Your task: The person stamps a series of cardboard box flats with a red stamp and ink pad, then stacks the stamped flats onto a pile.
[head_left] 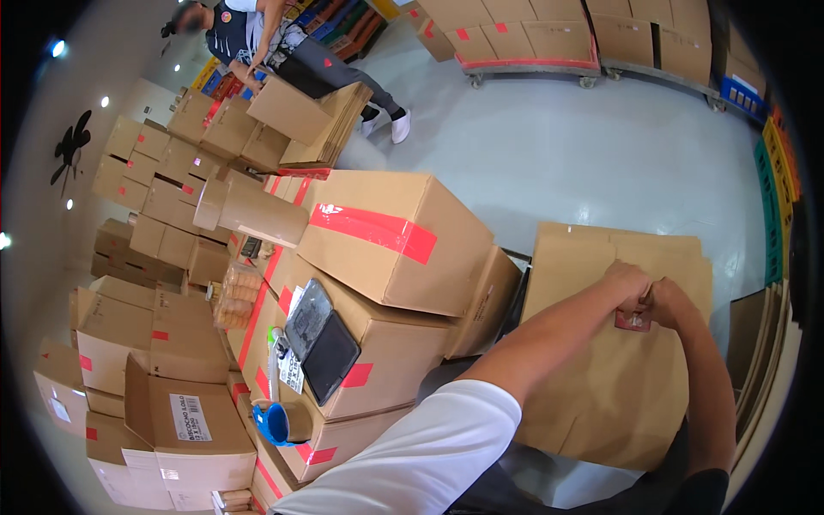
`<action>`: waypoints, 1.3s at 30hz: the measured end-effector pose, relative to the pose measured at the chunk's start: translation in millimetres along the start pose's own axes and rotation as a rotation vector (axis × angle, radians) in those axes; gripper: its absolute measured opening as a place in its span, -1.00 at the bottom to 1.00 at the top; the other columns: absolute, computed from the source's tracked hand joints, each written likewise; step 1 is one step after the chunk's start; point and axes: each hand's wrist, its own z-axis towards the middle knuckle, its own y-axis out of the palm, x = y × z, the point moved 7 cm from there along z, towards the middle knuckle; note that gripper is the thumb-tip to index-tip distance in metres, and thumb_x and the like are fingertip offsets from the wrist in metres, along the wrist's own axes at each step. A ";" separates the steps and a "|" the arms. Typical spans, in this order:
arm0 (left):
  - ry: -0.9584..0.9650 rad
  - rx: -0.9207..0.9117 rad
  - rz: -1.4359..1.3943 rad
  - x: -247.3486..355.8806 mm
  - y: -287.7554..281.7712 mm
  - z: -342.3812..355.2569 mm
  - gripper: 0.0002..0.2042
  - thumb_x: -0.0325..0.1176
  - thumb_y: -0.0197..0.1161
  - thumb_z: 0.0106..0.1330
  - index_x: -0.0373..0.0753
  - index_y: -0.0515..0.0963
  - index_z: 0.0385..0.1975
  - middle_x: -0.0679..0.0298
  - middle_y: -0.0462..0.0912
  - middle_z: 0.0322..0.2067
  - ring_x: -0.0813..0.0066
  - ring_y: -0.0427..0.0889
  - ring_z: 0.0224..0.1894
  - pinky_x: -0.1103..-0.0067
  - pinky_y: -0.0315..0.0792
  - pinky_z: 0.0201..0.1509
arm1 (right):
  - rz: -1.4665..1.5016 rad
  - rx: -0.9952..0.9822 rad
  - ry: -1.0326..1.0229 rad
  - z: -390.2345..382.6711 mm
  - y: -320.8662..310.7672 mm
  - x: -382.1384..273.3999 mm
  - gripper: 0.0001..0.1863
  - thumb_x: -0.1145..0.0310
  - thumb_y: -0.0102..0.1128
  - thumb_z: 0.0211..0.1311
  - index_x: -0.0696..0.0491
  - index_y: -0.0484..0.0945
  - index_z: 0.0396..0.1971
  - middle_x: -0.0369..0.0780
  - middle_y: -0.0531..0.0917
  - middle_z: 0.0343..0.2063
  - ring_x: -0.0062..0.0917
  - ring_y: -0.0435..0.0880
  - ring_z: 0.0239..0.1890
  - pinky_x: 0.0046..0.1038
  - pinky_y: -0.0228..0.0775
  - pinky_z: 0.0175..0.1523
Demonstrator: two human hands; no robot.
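My left hand (628,285) and my right hand (662,302) meet over a stack of flat brown cardboard (601,386) at the right. Both have their fingers closed, pressed together close to each other. Just below the fingers shows a small shiny red piece (633,321), which looks like tape or a plastic wrapper. The fingers cover part of it, so I cannot make out which hand grips it, or what else lies between them.
Left of my arm, taped cartons (378,232) bear a black tablet-like device (333,356), a blue tape dispenser (273,423) and brown paper rolls (257,210). A person (283,51) handles cardboard at the far left. Loaded trolleys (528,67) stand at the back; crates (777,189) line the right.
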 end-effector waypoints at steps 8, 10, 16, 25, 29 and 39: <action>0.025 0.363 0.172 24.0 21.0 -17.2 -0.89 -0.21 0.44 -0.06 -0.04 0.69 -0.59 0.26 0.73 -0.49 0.31 0.68 -0.36 0.35 0.34 -0.02 | -0.012 0.354 0.144 -34.3 20.7 -7.2 -0.81 0.41 0.49 -0.12 0.18 0.69 -0.51 0.05 0.70 -0.41 -0.05 0.71 -0.33 -0.16 0.57 -0.20; -0.065 0.487 0.256 19.5 46.2 -26.6 -0.92 -0.23 0.36 -0.01 -0.01 0.66 -0.64 0.26 0.71 -0.53 0.33 0.65 -0.41 0.36 0.27 0.00 | -0.014 0.372 0.076 -39.0 33.8 -27.0 -0.81 0.40 0.45 -0.06 0.20 0.68 -0.48 0.08 0.70 -0.36 -0.04 0.73 -0.29 -0.13 0.57 -0.19; -0.017 0.627 -0.005 4.2 29.3 -47.8 -0.90 -0.30 0.38 -0.03 -0.16 0.69 -0.61 0.00 0.71 -0.47 0.02 0.69 -0.40 0.25 0.51 -0.32 | -0.176 0.298 0.416 -23.0 58.1 19.1 -0.63 0.33 0.50 -0.01 0.18 0.71 -0.19 0.06 0.70 -0.30 -0.07 0.73 -0.20 -0.15 0.59 -0.10; -0.256 0.438 -1.594 -62.7 107.8 -237.0 -0.80 -0.26 0.21 0.46 -0.19 0.69 -0.11 0.35 0.71 -0.31 0.61 0.64 -0.28 0.57 0.51 -0.09 | 0.390 0.564 0.529 -209.4 7.9 -83.3 -0.30 0.22 0.46 0.07 0.11 0.48 0.24 0.06 0.63 -0.09 -0.11 0.67 -0.05 -0.18 0.53 0.05; -0.457 0.639 -1.916 -71.2 150.9 -273.1 -0.82 -0.14 0.29 0.44 -0.10 0.63 -0.22 0.47 0.62 -0.37 0.63 0.59 -0.33 0.65 0.43 -0.23 | 0.207 0.499 0.861 -274.5 88.1 1.9 -0.28 0.16 0.47 0.01 0.13 0.46 0.20 0.10 0.53 0.04 -0.02 0.63 -0.01 -0.17 0.52 0.11; -0.360 1.032 -1.860 -117.0 179.0 -292.5 -0.90 -0.35 0.28 0.41 -0.10 0.51 -0.17 0.31 0.66 -0.16 0.45 0.66 -0.12 0.52 0.54 -0.04 | 0.354 0.514 1.027 -263.5 110.8 -15.2 -0.36 0.07 0.46 0.00 0.26 0.60 -0.01 0.14 0.56 0.06 -0.01 0.54 0.16 -0.14 0.43 0.24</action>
